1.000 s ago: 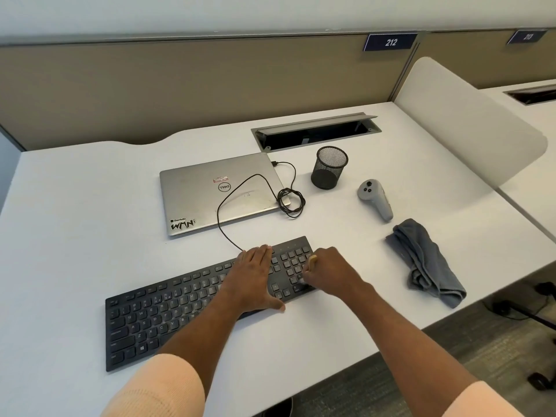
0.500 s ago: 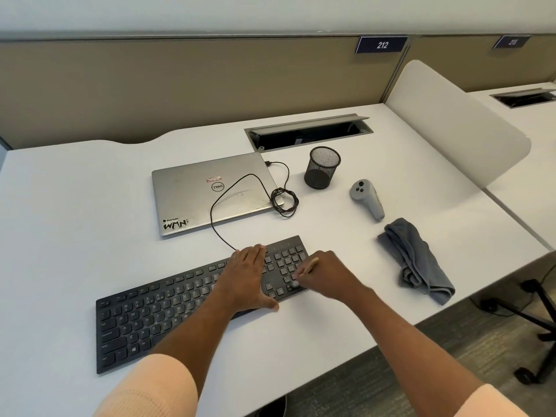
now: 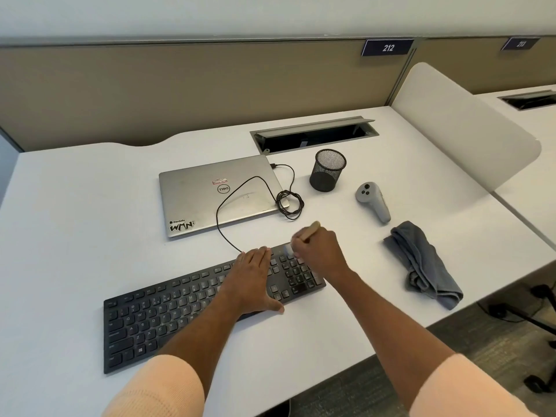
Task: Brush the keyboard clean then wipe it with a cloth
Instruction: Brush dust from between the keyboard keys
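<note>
Keyboard [image 3: 186,308], one: left hand [image 3: 251,278] flat on it, fingers [image 3: 258,257] straight; right hand [image 3: 319,251] gripped one brush [image 3: 311,229] at its right end; one cloth [image 3: 421,260] nearby.

A white worktop [image 3: 75,236] with a wavy back edge stands against a tan partition [image 3: 180,91] topped by a grey rail. Above it runs a pale wall [image 3: 210,13]. A dark blue plate [image 3: 387,47] reading 212 sits at the partition's top; a second plate [image 3: 520,43] further right is blurred. An open cable hatch [image 3: 313,135] is set into the worktop near the back. A white rounded divider [image 3: 457,121] rises on the right, and beyond it is a neighbouring desk [image 3: 541,188] with its own hatch [image 3: 529,99]. Grey carpet [image 3: 346,386] covers the floor, where black chair legs [image 3: 523,319] stand at right. The light is soft and even.
</note>
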Demonstrator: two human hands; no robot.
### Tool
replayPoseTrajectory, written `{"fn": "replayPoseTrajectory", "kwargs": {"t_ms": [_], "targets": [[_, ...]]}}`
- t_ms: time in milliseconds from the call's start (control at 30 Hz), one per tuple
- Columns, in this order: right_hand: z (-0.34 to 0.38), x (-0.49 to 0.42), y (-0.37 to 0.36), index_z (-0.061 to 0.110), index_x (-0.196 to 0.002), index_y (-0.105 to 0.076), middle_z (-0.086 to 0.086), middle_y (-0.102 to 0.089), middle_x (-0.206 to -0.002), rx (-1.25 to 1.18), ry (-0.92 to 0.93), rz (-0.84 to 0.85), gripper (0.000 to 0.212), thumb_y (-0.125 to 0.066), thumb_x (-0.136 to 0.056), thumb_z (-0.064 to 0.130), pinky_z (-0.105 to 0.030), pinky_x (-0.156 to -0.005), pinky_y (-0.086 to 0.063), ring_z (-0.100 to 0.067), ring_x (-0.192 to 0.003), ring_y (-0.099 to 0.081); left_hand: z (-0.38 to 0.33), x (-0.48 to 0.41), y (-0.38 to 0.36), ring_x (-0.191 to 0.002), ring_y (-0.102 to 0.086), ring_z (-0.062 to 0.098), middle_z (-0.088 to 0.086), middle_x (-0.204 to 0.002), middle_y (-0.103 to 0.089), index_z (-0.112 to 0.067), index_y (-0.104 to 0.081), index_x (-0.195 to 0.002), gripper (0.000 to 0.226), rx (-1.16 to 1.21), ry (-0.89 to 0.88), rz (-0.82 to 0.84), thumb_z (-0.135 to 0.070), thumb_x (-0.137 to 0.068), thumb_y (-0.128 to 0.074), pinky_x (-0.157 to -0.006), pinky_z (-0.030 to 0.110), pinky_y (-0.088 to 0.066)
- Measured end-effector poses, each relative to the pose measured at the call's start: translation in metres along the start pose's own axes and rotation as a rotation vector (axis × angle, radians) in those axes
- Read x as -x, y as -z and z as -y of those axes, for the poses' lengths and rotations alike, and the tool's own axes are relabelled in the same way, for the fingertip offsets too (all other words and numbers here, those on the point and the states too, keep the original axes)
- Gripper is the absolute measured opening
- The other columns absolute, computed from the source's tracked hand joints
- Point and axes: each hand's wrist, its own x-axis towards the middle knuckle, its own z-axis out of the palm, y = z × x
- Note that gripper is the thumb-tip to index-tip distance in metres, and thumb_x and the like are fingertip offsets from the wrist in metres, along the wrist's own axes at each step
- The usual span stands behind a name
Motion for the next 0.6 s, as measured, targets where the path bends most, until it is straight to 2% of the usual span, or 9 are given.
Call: {"fn": "replayPoseTrajectory", "kwargs": {"t_ms": [67,167,333,433,467,533,600], "targets": [[0.004,-0.01,-0.009,0.011,-0.09,-0.077,-0.004,-0.076,-0.087,-0.03,-0.018,-0.016,0.021,-0.059,-0.088,0.021,-0.029,-0.073,-0.056,-0.018,-0.079,-0.071,0.0,0.0,0.001,-0.153,-0.004,0.025,0.009,-0.167,-0.003,-0.009,0.001,-0.159,0.137,-0.002,0.0,-0.003,-0.084,-0.066,-0.065,-0.122,0.039,0.002],[0.004,-0.016,-0.015,0.009,-0.086,-0.074,-0.007,-0.074,-0.083,0.054,-0.04,0.017,0.02,-0.058,-0.087,0.022,-0.026,-0.065,-0.05,-0.022,-0.076,-0.068,0.0,0.001,0.002,-0.153,-0.004,0.025,0.009,-0.167,-0.004,-0.009,0.001,-0.159,0.136,0.004,-0.001,-0.006,-0.084,-0.066,-0.065,-0.122,0.039,0.002],[-0.009,-0.002,-0.013,0.005,-0.08,-0.069,-0.006,-0.07,-0.071,0.255,-0.068,0.146,0.02,-0.059,-0.083,0.023,-0.032,-0.063,-0.058,-0.022,-0.07,-0.069,0.001,0.0,-0.001,-0.152,-0.004,0.024,0.006,-0.167,-0.004,-0.01,0.002,-0.159,0.137,0.032,0.003,-0.002,-0.083,-0.065,-0.067,-0.125,0.04,0.0],[-0.009,0.008,-0.009,0.012,-0.075,-0.054,0.002,-0.057,-0.062,0.397,-0.027,0.22,0.013,-0.059,-0.085,0.019,-0.022,-0.047,-0.039,-0.02,-0.063,-0.058,0.002,-0.001,-0.002,-0.153,-0.004,0.024,0.007,-0.167,-0.004,-0.01,0.002,-0.159,0.138,0.03,0.004,-0.004,-0.084,-0.064,-0.066,-0.125,0.042,-0.002],[-0.008,0.006,-0.007,0.013,-0.071,-0.054,0.001,-0.059,-0.061,0.388,-0.028,0.199,0.016,-0.059,-0.084,0.019,-0.023,-0.046,-0.04,-0.02,-0.061,-0.059,0.002,-0.001,-0.002,-0.153,-0.004,0.024,0.007,-0.167,-0.003,-0.01,0.002,-0.159,0.138,0.03,0.004,-0.001,-0.084,-0.064,-0.066,-0.125,0.042,-0.002],[-0.004,-0.002,-0.003,0.008,-0.069,-0.064,-0.005,-0.069,-0.067,0.282,-0.044,0.127,0.018,-0.059,-0.082,0.019,-0.029,-0.055,-0.053,-0.021,-0.064,-0.066,0.002,-0.001,-0.002,-0.153,-0.003,0.025,0.007,-0.167,-0.003,-0.01,0.003,-0.159,0.138,0.026,0.002,0.001,-0.084,-0.065,-0.065,-0.125,0.041,-0.001],[0.0,-0.007,-0.001,0.008,-0.077,-0.072,-0.005,-0.074,-0.078,0.191,-0.015,0.109,0.018,-0.059,-0.084,0.018,-0.032,-0.069,-0.058,-0.02,-0.074,-0.07,0.002,-0.001,-0.002,-0.153,-0.004,0.025,0.008,-0.167,-0.003,-0.01,0.003,-0.159,0.138,0.016,0.001,0.001,-0.085,-0.065,-0.064,-0.125,0.041,0.0]]}}
